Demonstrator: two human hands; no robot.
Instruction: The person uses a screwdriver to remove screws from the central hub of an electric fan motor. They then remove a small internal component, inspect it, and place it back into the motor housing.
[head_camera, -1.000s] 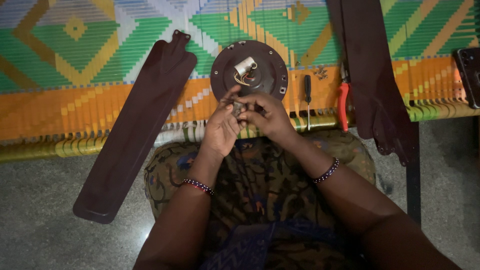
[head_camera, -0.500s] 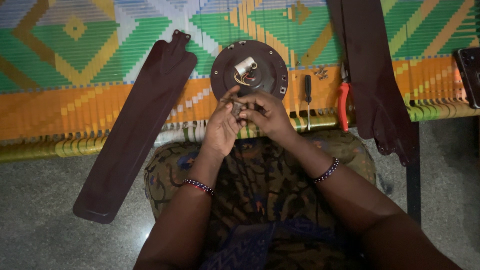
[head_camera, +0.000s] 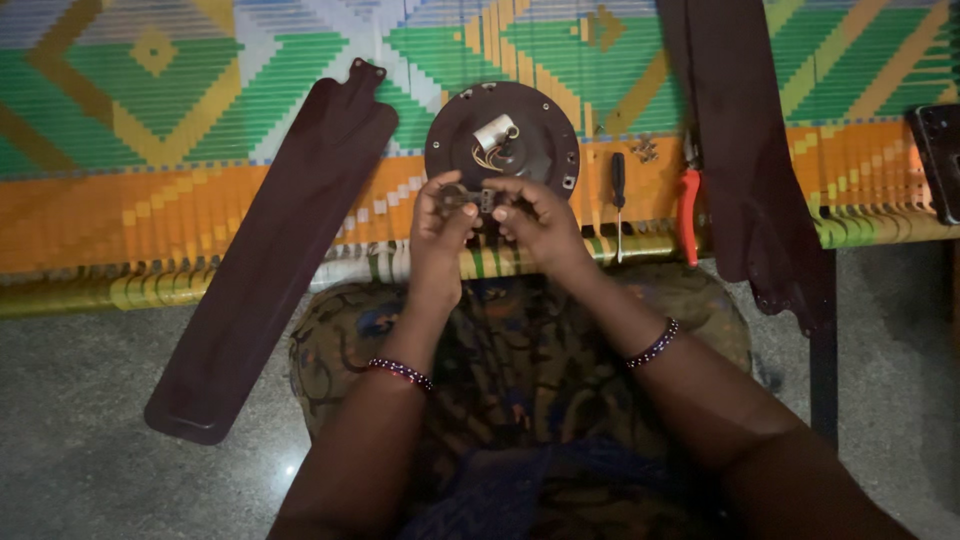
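Head view: the left hand (head_camera: 437, 232) and the right hand (head_camera: 537, 222) are meeting just in front of the round dark fan motor housing (head_camera: 502, 142), which is lying on a woven mat (head_camera: 150, 150) patterned in green, orange and yellow. Both hands are pinching a small dark part (head_camera: 473, 197) between thumb and fingertips, one hand at each end; the remaining fingers are curling inward, close together. The part is sitting between the two hands, just below the housing's near rim, and its exact shape is too small to tell. A pale cylindrical component with coloured wires (head_camera: 493, 135) is resting at the housing's centre.

To the left, a long dark brown fan blade (head_camera: 275, 250) is lying diagonally, running off the mat's edge onto the grey floor (head_camera: 80, 430). To the right of the housing, a black-handled screwdriver (head_camera: 618, 195) and red-handled pliers (head_camera: 688, 205) are lying side by side on the mat. Beyond them, a second dark fan blade (head_camera: 745, 150) is extending from the top edge downward. Each wrist is wearing a beaded bracelet (head_camera: 399, 371).
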